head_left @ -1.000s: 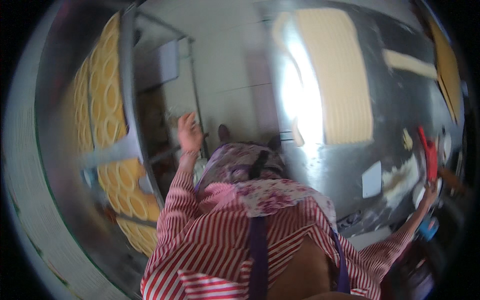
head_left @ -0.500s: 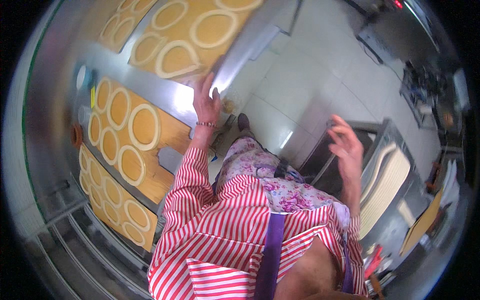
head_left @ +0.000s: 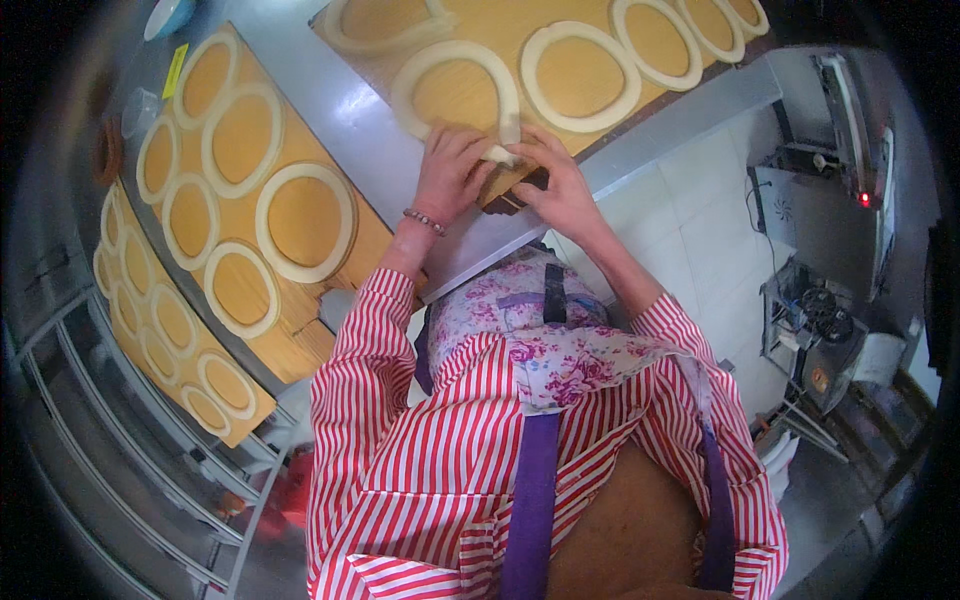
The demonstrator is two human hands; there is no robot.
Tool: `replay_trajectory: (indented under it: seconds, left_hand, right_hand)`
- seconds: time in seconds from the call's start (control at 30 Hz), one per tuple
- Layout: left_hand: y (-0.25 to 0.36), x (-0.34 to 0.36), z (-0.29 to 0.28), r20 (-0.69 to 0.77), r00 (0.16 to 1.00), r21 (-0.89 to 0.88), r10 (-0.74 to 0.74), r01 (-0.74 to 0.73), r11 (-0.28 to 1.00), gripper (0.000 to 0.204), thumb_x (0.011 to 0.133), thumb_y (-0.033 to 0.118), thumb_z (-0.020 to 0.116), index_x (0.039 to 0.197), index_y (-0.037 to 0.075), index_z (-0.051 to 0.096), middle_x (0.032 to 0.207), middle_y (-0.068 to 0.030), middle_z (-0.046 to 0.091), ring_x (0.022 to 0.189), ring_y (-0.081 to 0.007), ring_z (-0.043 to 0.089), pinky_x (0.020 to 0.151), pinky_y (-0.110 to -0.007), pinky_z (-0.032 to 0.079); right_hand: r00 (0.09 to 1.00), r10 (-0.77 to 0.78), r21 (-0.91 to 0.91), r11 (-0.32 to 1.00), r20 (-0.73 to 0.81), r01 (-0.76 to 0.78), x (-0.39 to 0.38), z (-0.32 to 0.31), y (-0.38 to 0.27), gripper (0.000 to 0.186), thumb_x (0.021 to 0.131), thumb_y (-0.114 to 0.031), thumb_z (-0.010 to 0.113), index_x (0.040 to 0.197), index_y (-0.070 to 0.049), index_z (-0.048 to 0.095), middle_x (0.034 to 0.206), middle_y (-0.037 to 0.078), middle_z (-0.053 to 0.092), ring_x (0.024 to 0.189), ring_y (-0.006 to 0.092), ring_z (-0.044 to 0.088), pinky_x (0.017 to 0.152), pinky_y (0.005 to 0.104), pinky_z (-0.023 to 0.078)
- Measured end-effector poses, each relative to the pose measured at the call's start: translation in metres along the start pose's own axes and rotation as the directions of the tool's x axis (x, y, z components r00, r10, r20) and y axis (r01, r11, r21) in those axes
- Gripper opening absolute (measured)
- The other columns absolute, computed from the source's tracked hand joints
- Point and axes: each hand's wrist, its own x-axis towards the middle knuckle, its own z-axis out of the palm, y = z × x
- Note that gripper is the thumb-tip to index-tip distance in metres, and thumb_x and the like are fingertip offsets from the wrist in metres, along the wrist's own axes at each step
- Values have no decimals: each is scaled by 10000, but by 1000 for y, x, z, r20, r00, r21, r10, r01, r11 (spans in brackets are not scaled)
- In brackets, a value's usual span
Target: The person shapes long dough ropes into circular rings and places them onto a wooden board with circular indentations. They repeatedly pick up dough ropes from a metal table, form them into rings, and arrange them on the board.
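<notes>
My left hand [head_left: 455,172] and my right hand [head_left: 557,190] meet at the near corner of a wooden board [head_left: 605,135]. Between their bent fingers are the ends of a pale dough strip, curved into a dough ring [head_left: 508,105] that lies on the board. The fingers of both hands are closed around the dough, and partly cover the join. Beside it on the same board rests another dough ring [head_left: 632,85], with several more toward the far right. A bracelet [head_left: 425,220] circles my left wrist.
The board sits on a metal table [head_left: 375,130]. To the left, a second board [head_left: 300,335] and a third board [head_left: 245,435] carry several dough rings. A blue bowl [head_left: 170,18] stands far left, a metal rack [head_left: 150,480] lower left. Equipment [head_left: 825,200] stands at right.
My body has turned toward the far board. My hands, apart and empty before, have come together on the dough ring's ends. The tray of dough strips at the right has left view.
</notes>
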Motion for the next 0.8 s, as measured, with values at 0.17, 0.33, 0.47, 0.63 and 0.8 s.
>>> replay_trajectory:
  seconds: [0.17, 0.33, 0.47, 0.63, 0.8]
  left_hand:
    - [10, -10, 3, -98, 995, -71, -17, 10, 997, 370, 788, 140, 747, 1148, 116, 662, 1154, -87, 639, 1084, -316, 591, 1067, -524, 366]
    - [11, -12, 9, -165, 986, -17, -36, 34, 999, 342, 716, 61, 750, 1046, 69, 663, 1067, -97, 641, 1035, -314, 593, 1028, -505, 406]
    - [4, -18, 12, -170, 985, -43, -18, 11, 999, 352, 773, 93, 746, 1110, 117, 650, 1144, -78, 643, 1090, -305, 598, 1075, -536, 360]
    - [-6, -24, 9, -123, 991, -74, -48, 39, 997, 356, 767, 91, 750, 1109, 110, 650, 1135, -82, 645, 1083, -298, 603, 1071, -532, 363]
    - [-10, -19, 6, -111, 993, -92, -37, 26, 995, 379, 760, 82, 751, 1126, 103, 654, 1123, -91, 646, 1070, -297, 605, 1066, -525, 371]
  right_hand:
    - [994, -91, -270, 957, 68, 106, 10, 15, 12, 495, 771, -64, 660, 1259, -4, 598, 1481, 198, 405, 1352, 369, 409, 1130, 427, 330]
    - [983, -126, -486, 856, 136, 177, 13, 18, 7, 497, 784, -71, 648, 1271, -1, 577, 1470, 215, 399, 1356, 393, 384, 1126, 477, 310]
    - [982, -133, -567, 802, 137, 188, 9, 20, -1, 495, 785, -51, 639, 1270, 9, 563, 1471, 212, 387, 1371, 376, 365, 1118, 494, 300]
    - [988, -128, -563, 812, 81, 151, 10, 35, -5, 479, 781, -46, 649, 1249, 24, 570, 1461, 221, 398, 1342, 383, 395, 1101, 486, 319]
    - [991, -132, -579, 808, 7, 111, 12, 37, -4, 428, 769, -69, 682, 1184, 9, 609, 1416, 219, 468, 1249, 393, 488, 1057, 474, 370]
